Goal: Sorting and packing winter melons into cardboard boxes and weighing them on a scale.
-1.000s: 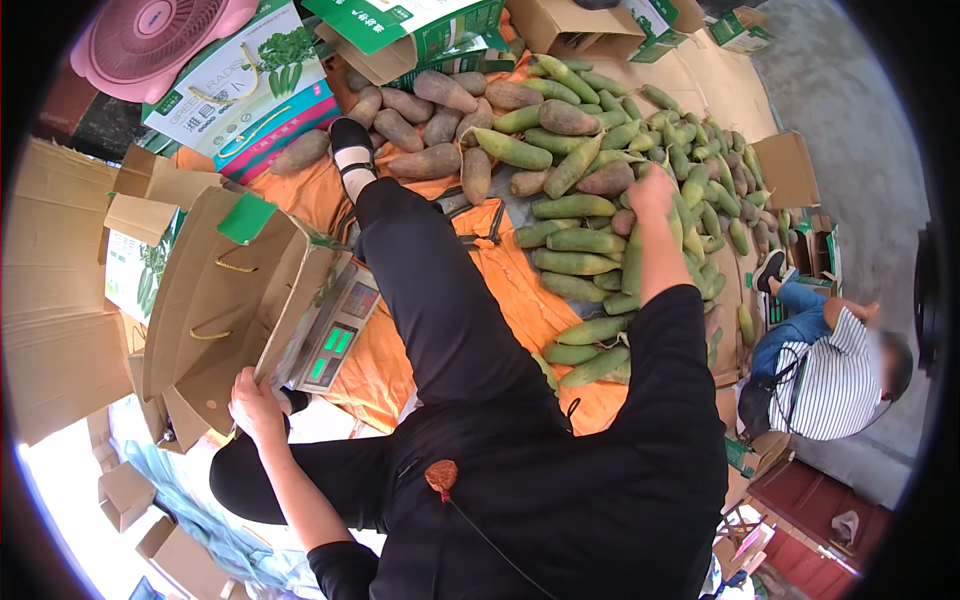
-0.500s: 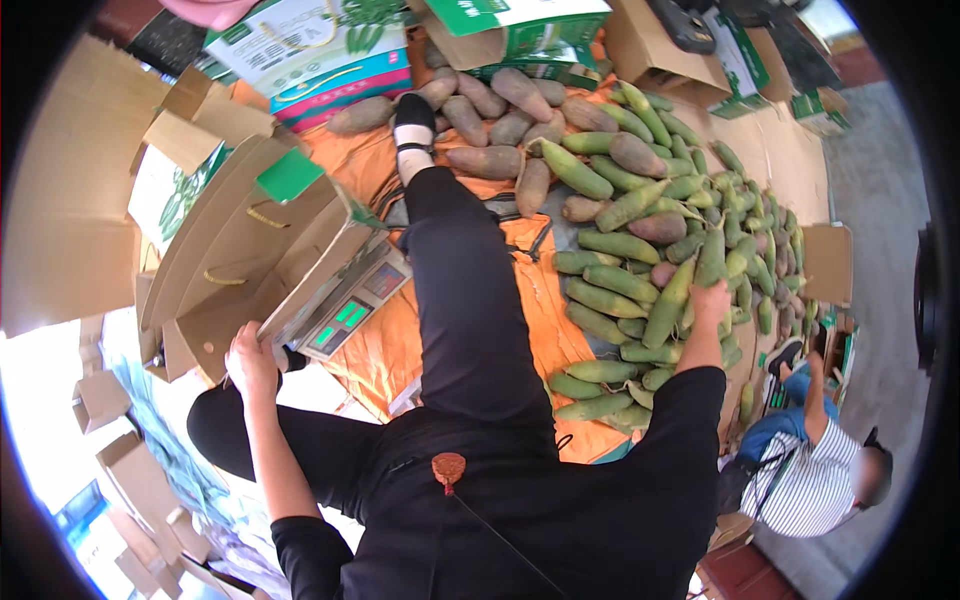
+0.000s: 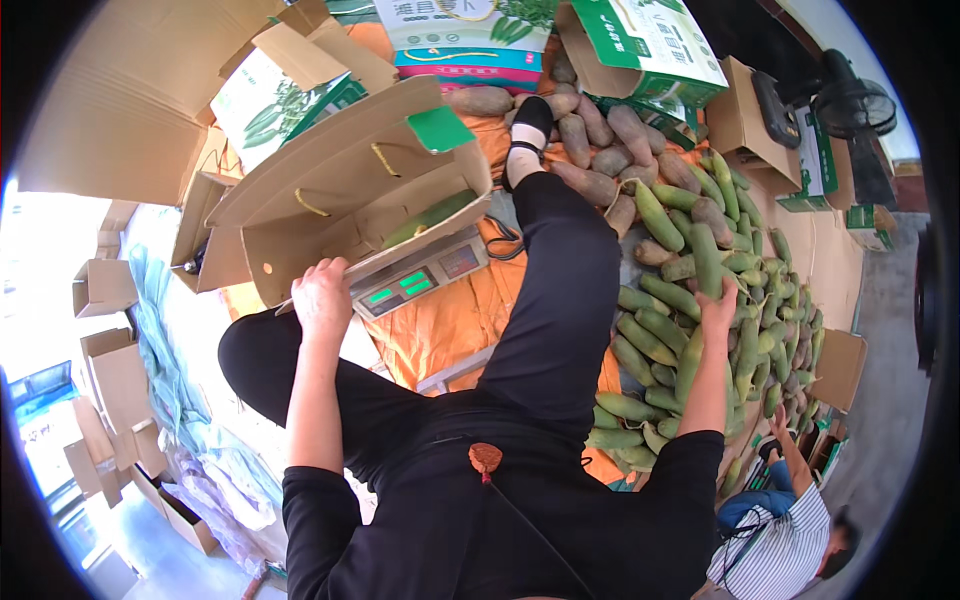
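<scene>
My left hand [image 3: 322,297] is closed on the near edge of an open cardboard box [image 3: 345,218]. The box rests tilted on a digital scale [image 3: 405,290] with green lit displays. Inside it lies one long green radish [image 3: 432,217]. Over on the right, my right hand [image 3: 718,306] grips another green radish [image 3: 706,258] by its lower end, upright above the pile. Around that hand spreads a large heap of green radishes [image 3: 648,338], with reddish-brown roots [image 3: 590,184] at its far end.
My outstretched leg [image 3: 560,260] lies between the scale and the heap, on an orange sheet [image 3: 440,335]. Printed cartons [image 3: 470,25] stand at the far side, with a black fan [image 3: 855,108] at far right. Another person [image 3: 775,545] works at lower right.
The view has swung left, so everything sits further right. A radish now shows inside the box. My right hand still holds a radish, lifted a little off the heap.
</scene>
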A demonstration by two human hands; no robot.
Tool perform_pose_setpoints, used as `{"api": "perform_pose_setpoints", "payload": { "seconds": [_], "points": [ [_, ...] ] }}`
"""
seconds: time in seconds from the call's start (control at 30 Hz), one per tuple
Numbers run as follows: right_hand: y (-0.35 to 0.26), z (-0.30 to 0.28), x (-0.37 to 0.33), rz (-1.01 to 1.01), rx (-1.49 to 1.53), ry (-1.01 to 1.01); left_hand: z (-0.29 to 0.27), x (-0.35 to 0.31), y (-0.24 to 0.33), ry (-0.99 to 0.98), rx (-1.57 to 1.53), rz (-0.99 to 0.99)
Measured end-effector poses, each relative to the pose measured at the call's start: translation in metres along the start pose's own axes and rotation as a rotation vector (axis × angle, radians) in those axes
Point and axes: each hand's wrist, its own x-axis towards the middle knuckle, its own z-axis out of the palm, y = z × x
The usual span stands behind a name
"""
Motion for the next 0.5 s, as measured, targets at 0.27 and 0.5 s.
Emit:
{"api": "perform_pose_setpoints", "payload": {
  "seconds": [0.27,0.5],
  "points": [
    [-0.304,0.007,-0.063,-0.554,0.192,-0.321,0.006,-0.006,-0.006,0.055,-0.004,0.025],
    [-0.44,0.075,-0.144,-1.158,0.051,-0.7,0.008,-0.008,-0.005,0.078,-0.022,0.043]
  ]
}}
